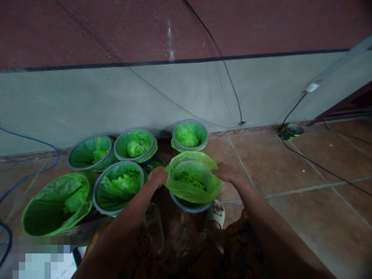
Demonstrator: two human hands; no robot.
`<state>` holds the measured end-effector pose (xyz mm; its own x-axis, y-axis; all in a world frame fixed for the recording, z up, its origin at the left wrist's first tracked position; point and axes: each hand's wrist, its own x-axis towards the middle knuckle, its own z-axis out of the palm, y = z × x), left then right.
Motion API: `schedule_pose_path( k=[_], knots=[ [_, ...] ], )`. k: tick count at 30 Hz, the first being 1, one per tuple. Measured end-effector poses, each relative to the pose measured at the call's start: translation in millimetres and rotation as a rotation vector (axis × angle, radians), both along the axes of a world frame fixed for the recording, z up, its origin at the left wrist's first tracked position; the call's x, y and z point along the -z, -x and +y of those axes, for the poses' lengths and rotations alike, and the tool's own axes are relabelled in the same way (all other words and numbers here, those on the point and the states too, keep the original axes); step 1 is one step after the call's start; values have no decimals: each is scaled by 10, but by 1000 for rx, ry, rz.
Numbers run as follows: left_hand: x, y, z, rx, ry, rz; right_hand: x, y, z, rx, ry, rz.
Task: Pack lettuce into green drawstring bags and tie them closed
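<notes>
Left fingers (163, 173) and right fingers (218, 170) clamped on opposite edges of green bag (190, 193). Grey bin (190, 209) below them; far bin (190, 148), lined, beyond.

Beyond the fingers (218, 171) there is a wall (267, 89), maroon above and grey below. A black cable (225, 65) hangs on it, slightly to their right. Far to their right, a white connector (313, 87) is above a dark container (291, 132). Far left, a blue cable (58, 155) bends over brown floor tiles (270, 170).
</notes>
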<state>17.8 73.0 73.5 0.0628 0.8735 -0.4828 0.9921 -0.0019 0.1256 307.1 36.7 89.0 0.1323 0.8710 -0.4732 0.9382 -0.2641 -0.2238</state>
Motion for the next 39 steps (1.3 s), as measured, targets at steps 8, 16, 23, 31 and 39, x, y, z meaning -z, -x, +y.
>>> schedule_pose_path(
  k=[8,16,23,31,39],
  knots=[
    [223,70,101,-28,-110,-166,40,48,21,-24,87,-55],
    [337,-77,151,7,-201,-139,6,13,-66,-41,156,146],
    [182,-100,180,-26,-178,-99,-8,-26,-291,57,229,383],
    [90,-120,163,-5,-182,-82,-11,-3,-372,-64,291,323],
    [-46,-124,211,-95,-276,-338,-184,-207,-366,80,189,785]
  ],
)
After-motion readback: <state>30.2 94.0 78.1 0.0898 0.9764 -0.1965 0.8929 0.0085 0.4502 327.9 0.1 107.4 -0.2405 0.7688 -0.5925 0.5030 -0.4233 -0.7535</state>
